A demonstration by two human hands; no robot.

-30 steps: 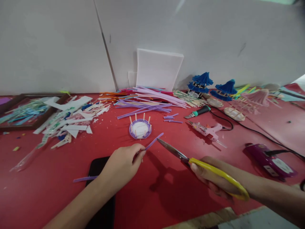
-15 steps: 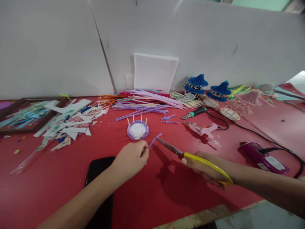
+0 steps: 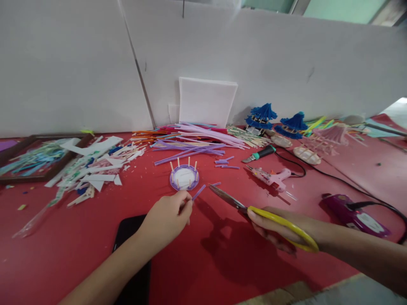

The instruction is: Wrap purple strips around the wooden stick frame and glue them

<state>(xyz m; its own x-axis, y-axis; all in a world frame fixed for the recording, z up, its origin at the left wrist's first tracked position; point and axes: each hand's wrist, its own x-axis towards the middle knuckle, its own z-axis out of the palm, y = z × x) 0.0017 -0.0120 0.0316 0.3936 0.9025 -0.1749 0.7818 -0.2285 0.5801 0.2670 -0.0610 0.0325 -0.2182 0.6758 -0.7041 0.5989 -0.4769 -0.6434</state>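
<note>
Pinched in the fingers of my left hand [image 3: 171, 214] is a purple pipe cleaner [image 3: 199, 192], its free end pointing up and right. My right hand [image 3: 276, 226] grips yellow-handled scissors [image 3: 229, 198], the blades seemingly closed and pointing left, a small way from that end. A short cut purple piece [image 3: 216, 184] lies by the blade tips. Just beyond my left hand sits a small round base [image 3: 184, 177] with a purple rim and several upright wooden sticks. Several short purple pieces [image 3: 224, 161] lie farther back on the red table.
Bundles of coloured pipe cleaners [image 3: 193, 142] lie along the wall. To the right are a utility knife [image 3: 259, 153], a pink glue gun [image 3: 271, 178], a purple corded device [image 3: 354, 214] and small blue-roofed models [image 3: 262, 116]. White scraps [image 3: 101, 178] lie left; a phone [image 3: 132, 228] is under my left arm.
A short piece has come off the pipe cleaner and now lies by the scissor tips. My left hand has drawn slightly left with the rest. The view has tilted up a little.
</note>
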